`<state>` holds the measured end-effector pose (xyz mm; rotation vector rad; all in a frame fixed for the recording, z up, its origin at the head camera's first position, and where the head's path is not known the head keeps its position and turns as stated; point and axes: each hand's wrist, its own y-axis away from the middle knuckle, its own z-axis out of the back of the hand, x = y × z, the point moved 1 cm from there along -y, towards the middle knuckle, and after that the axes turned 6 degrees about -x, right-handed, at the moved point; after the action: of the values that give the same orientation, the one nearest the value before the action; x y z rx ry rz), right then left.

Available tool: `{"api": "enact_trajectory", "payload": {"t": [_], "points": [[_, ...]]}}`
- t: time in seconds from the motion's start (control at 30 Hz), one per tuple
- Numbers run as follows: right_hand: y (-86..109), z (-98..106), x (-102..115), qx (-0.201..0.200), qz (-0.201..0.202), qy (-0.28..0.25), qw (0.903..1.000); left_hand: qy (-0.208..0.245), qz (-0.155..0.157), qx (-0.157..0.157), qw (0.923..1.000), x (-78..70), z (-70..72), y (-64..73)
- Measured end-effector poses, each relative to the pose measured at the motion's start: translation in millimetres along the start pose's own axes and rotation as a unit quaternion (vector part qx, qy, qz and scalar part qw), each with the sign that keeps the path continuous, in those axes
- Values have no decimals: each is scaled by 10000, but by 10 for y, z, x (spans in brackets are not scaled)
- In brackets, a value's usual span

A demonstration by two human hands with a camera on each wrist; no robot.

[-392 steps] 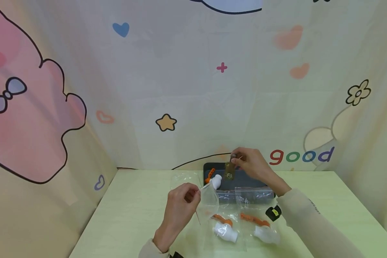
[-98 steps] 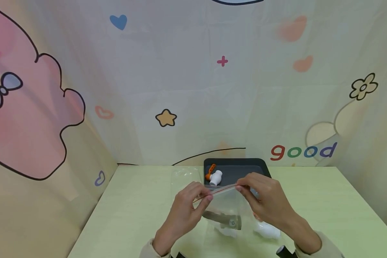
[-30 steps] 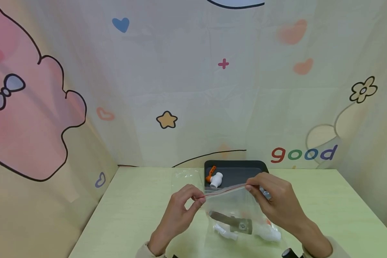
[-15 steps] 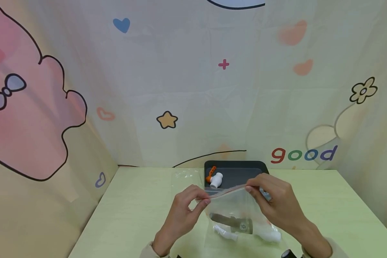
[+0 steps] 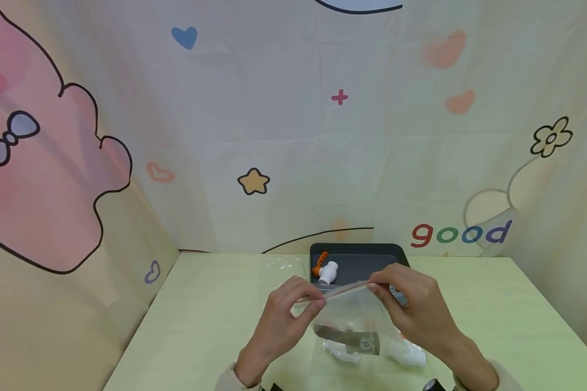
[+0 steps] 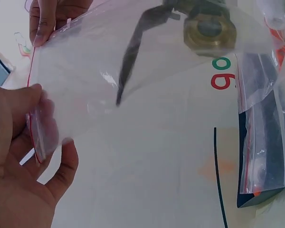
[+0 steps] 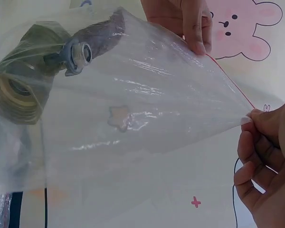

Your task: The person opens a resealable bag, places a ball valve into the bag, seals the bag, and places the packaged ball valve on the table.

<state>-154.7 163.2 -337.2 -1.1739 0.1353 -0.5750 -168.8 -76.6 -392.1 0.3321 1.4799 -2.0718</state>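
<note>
The brass valve (image 5: pixel 365 344) hangs inside my clear zip bag (image 5: pixel 344 312), low down, its long dark lever (image 5: pixel 333 332) lying crosswise; I hold the bag up over the desk (image 5: pixel 200 326). My left hand (image 5: pixel 286 315) pinches the red-lined mouth between thumb and fingers, a little short of its end, and my right hand (image 5: pixel 416 298) pinches it near the other corner. How much of the zip is pressed together, I can't tell. If its two edges sit out of line, a gap could be left — the valve's weight dragging the mouth askew would be the cause. A loose pinch might drop everything onto the bagged white valve (image 5: pixel 341 352) below or the second bagged one (image 5: pixel 410 355); the lever's tip could strain the film. Beyond, the dark tray (image 5: pixel 357 248) holds an orange-handled white valve (image 5: pixel 328 272).
</note>
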Motion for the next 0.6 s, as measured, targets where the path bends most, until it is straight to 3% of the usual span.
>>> {"api": "enact_trajectory", "payload": {"t": [0.17,0.37,0.6], "points": [[20,-9,13,109,-168,31,9998,-49,-114,-128,9998,2,-17,-15],[28,-47,5,-3,-40,-48,10000,-51,49,62,10000,-38,-12,-13],[37,-87,21,-12,17,-55,10000,-164,-208,72,9996,-46,-47,-51]]}}
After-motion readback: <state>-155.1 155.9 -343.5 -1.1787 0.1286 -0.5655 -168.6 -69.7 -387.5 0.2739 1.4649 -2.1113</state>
